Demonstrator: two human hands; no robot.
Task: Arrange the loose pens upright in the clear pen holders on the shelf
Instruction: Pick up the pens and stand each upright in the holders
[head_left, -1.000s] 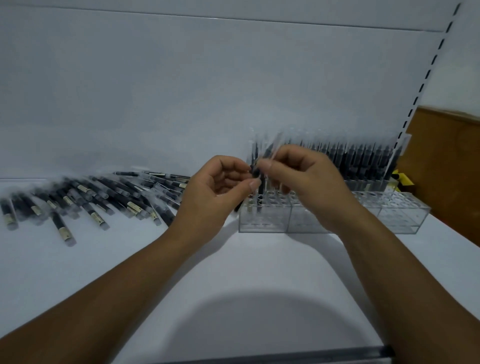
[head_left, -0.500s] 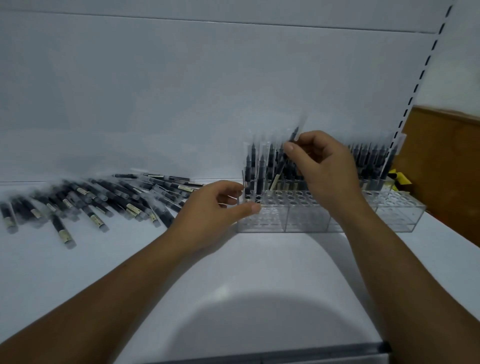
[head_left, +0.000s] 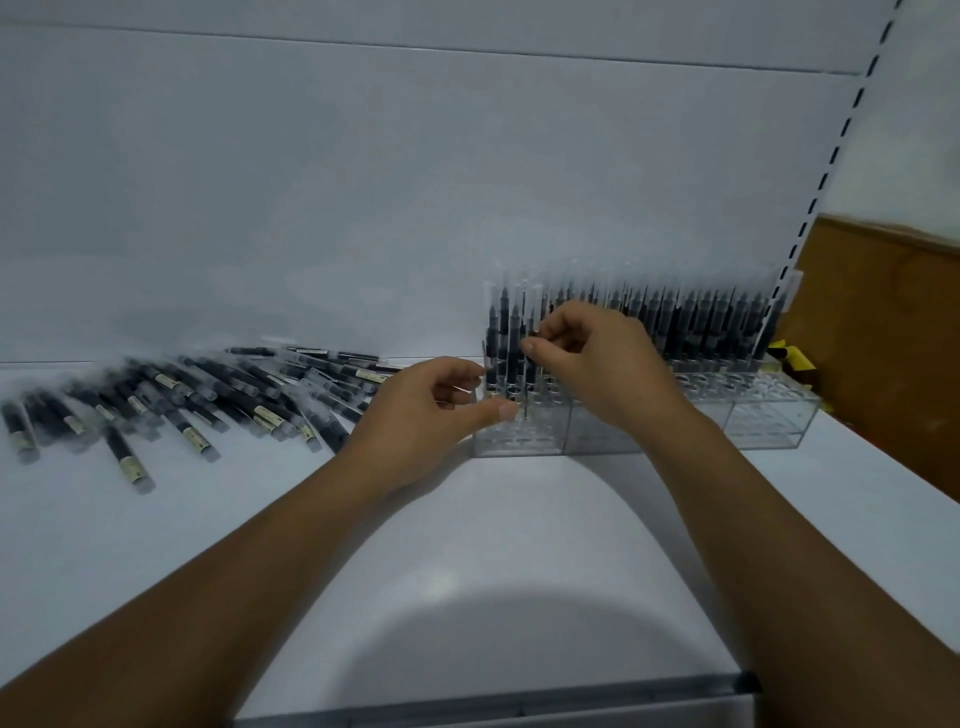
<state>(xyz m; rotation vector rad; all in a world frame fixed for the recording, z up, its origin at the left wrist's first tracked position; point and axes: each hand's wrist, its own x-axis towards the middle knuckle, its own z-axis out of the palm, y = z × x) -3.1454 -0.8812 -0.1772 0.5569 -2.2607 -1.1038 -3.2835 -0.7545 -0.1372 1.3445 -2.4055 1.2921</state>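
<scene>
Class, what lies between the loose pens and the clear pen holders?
In the head view, the left hand sits between the loose pens and the clear pen holders.

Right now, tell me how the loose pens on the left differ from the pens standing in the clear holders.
The loose pens lie flat on the shelf; the standing pens are upright in the clear holders. The loose pens sprawl in a scattered heap; the standing pens sit in tight rows. The right hand pinches one of the standing pens, none of the loose pens. Both are dark with clear ends.
</scene>
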